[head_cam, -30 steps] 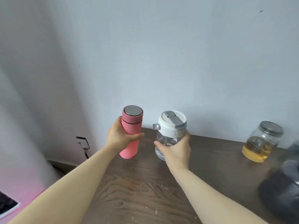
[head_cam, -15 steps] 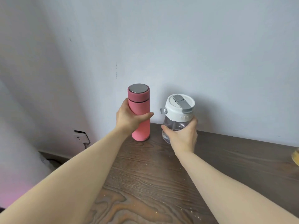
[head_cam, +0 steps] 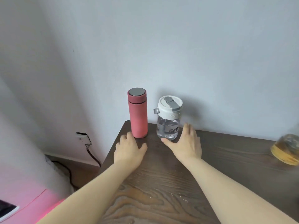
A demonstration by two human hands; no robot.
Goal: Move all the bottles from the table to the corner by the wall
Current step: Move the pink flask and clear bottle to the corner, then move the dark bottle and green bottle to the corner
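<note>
A pink flask (head_cam: 138, 113) with a steel cap stands upright at the far left corner of the dark wooden table (head_cam: 161, 191), against the wall. Right beside it stands a clear bottle (head_cam: 168, 120) with a white and grey lid. My left hand (head_cam: 128, 151) hovers open just in front of the flask, fingers spread, holding nothing. Open as well, my right hand (head_cam: 186, 145) is in front and to the right of the clear bottle, its thumb close to the base. A glass jar of amber liquid (head_cam: 287, 149) sits blurred at the right edge.
The pale wall runs along the table's back edge. Left of the table the floor drops away, with a wall socket (head_cam: 83, 137) and a black cable (head_cam: 93, 156). A pink surface with a phone (head_cam: 8, 209) lies at the bottom left.
Both hands have let go of their bottles and drawn back toward me. The flask and the clear bottle now stand on the table corner by the wall.
</note>
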